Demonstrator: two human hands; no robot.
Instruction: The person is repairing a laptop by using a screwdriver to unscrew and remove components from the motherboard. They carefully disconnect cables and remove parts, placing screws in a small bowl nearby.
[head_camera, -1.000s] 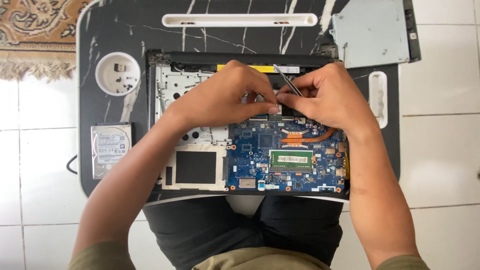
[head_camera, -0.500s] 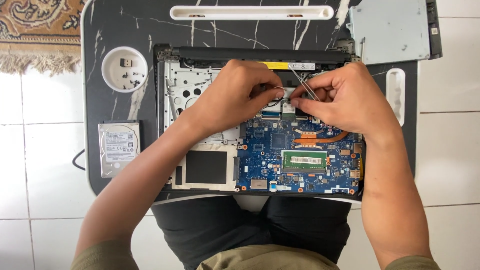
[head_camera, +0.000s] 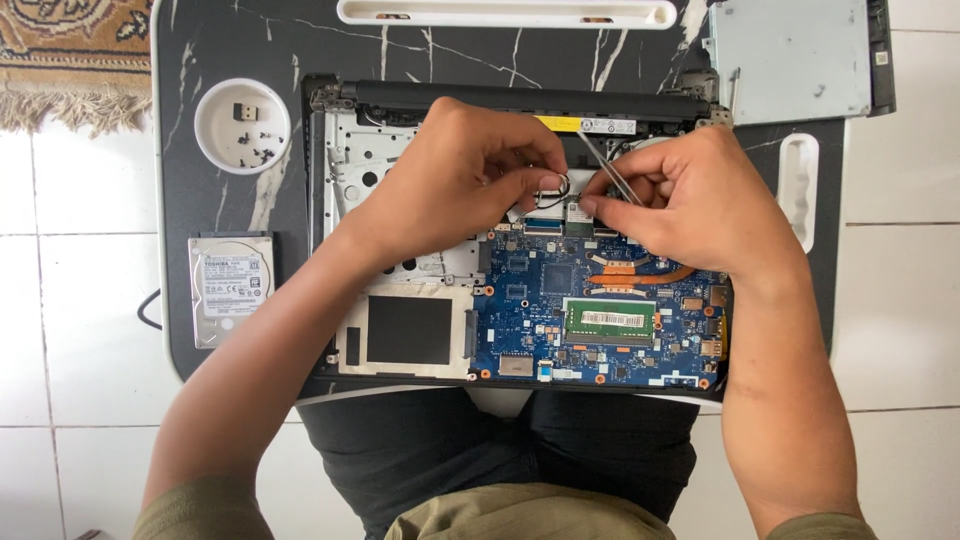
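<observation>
Opened laptop (head_camera: 520, 300) on tabletop (head_camera: 250, 60). Left hand (head_camera: 460, 180) pinches thin black cable (head_camera: 560, 184) above blue board (head_camera: 600, 300); right hand (head_camera: 700, 200) closed on tweezers (head_camera: 610, 170). Judgement: steady both wrists, lift gently, avoid prying board parts.

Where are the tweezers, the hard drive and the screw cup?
tweezers (head_camera: 612, 172): head view, mid-shaft above right hand.
hard drive (head_camera: 231, 290): head view, label face.
screw cup (head_camera: 218, 145): head view, bare white floor.
</observation>
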